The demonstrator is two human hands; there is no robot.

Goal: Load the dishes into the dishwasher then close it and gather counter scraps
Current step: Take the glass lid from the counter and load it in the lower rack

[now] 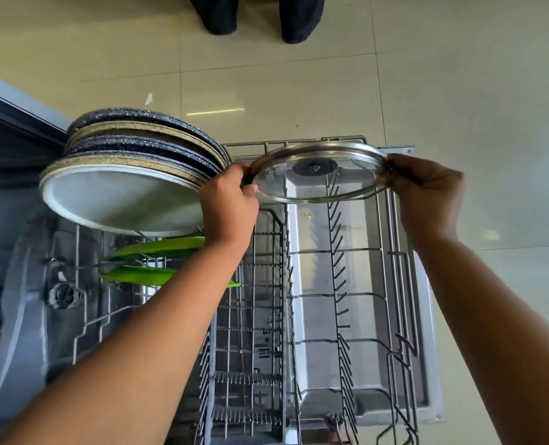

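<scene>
Above the dishwasher rack (347, 316) | left hand (228, 203) and right hand (427, 194), arms outstretched, each grip opposite rims of the glass lid (318, 178) | lid near-flat, tilted slightly, underside toward camera

We see a clear glass lid (319, 175) with a silver metal rim and a dark centre. The big plates (131, 175) are dark blue with white speckles or tan speckled, the nearest one white-backed. Two green plates (151, 261) stand in the grey wire rack (330, 284) near its left edge. Floor tiles (330, 75) are pale beige.
</scene>
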